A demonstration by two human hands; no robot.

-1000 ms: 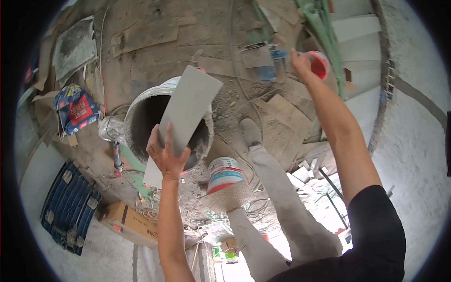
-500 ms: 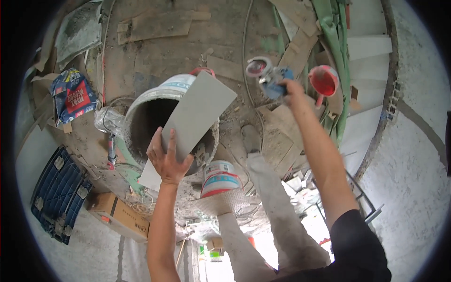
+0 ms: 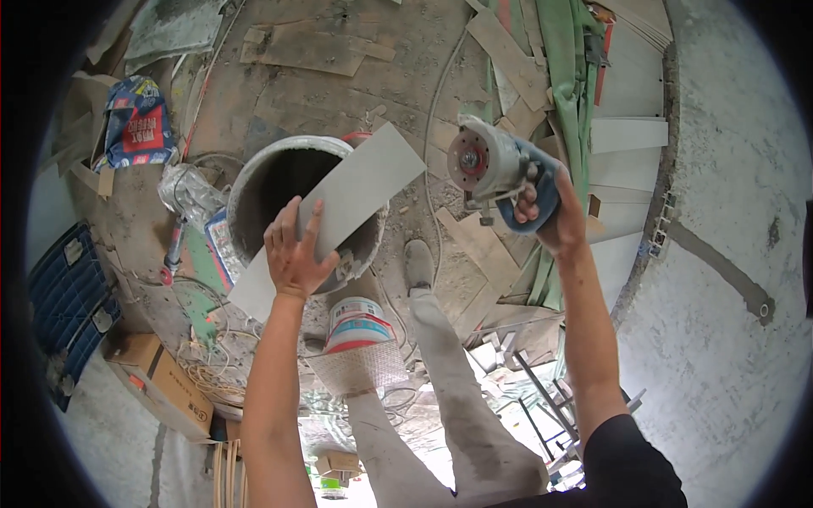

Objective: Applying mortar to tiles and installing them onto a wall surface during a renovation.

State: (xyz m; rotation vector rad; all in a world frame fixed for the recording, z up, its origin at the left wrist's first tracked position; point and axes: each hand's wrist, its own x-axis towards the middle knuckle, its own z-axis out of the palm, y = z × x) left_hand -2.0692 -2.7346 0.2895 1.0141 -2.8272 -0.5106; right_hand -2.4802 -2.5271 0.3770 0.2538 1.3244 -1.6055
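Note:
My left hand [image 3: 295, 252] lies with fingers spread on a pale grey rectangular board [image 3: 364, 178], which crosses the mouth of a large crusted bucket [image 3: 254, 173] diagonally and partly covers its dark inside. To the bucket's right, my right hand [image 3: 559, 220] grips a blue handheld power cutter [image 3: 532, 165] by its handle. The tool's silver metal head [image 3: 487, 148], with a red-centred round fitting, points left toward the board; I cannot make out whether a blade is fitted. The tool is held up off the floor, apart from the board.
A smaller bucket [image 3: 356, 320] stands below the large one, beside my legs. Cables, cardboard scraps and rubble litter the floor. A blue bag [image 3: 135, 118], plastic-wrapped items [image 3: 182, 190], a carton [image 3: 161, 381] and a blue pallet [image 3: 68, 296] are left; green sheeting [image 3: 567, 76] and a concrete wall [image 3: 720, 169] are right.
My right hand, reaching toward the floor a second ago, has taken hold of the power cutter and raised it closer. My left hand stays on the board. The view has shifted slightly.

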